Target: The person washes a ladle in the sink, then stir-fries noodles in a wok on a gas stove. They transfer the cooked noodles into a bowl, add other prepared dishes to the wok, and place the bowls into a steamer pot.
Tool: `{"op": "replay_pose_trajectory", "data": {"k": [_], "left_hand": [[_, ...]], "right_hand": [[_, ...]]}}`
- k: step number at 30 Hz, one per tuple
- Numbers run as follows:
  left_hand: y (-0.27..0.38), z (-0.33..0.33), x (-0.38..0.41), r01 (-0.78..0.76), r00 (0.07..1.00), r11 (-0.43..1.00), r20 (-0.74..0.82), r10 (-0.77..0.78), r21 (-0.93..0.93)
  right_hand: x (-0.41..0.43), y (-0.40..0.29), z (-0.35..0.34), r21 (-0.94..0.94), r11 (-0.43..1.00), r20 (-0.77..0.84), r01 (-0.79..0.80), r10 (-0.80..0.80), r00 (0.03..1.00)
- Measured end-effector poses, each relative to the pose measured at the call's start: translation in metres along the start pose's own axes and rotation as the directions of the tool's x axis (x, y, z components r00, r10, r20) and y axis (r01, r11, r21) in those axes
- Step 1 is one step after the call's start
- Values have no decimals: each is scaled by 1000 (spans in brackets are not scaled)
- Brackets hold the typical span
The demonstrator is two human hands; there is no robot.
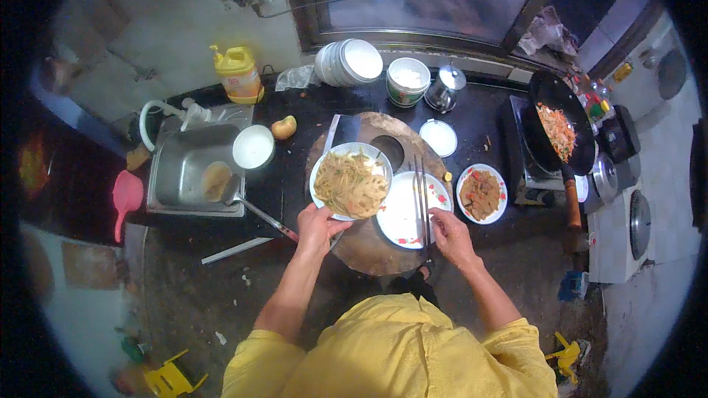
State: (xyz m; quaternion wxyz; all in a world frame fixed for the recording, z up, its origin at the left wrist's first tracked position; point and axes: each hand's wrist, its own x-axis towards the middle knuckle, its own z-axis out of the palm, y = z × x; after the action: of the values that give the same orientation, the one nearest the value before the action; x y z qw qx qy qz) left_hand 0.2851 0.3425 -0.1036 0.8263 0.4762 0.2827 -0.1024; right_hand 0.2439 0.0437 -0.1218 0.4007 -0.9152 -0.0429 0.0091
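Observation:
My left hand [316, 232] grips the near rim of a white plate [316, 199] piled with shredded vegetables and lotus root slices [354, 182]. Below and to its right, a white plate with a red floral rim [395, 215] sits on a round wooden chopping block [354, 254]. A pair of dark chopsticks [422, 199] lies across that plate's right side, nearly parallel. The curled fingers of my right hand [453, 237] are at the chopsticks; whether they grip them is unclear. Partly hidden behind the left plate is a cleaver's blade [345, 130].
A plate of cooked meat [481, 193] stands right of the block. Farther right, a wok [578, 121] with shredded food sits on a stove, handle toward me. At left are a steel sink [193, 149], a ladle [257, 213] and a white bowl [253, 146]. Stacked bowls [348, 61] line the back.

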Motion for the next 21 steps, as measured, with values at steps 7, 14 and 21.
{"op": "replay_pose_trajectory", "data": {"k": [7,14,21], "left_hand": [[-2,1,-1,-100,994,993,-37,102,62],[-3,16,-2,-48,998,991,34,44,124],[5,41,-48,-92,990,975,126,67,200]], "right_hand": [[-27,24,-13,50,990,-132,-135,140,981],[-70,54,-15,154,957,-197,-246,274,942],[-68,131,-30,664,506,-59,-551,770,635]]}}
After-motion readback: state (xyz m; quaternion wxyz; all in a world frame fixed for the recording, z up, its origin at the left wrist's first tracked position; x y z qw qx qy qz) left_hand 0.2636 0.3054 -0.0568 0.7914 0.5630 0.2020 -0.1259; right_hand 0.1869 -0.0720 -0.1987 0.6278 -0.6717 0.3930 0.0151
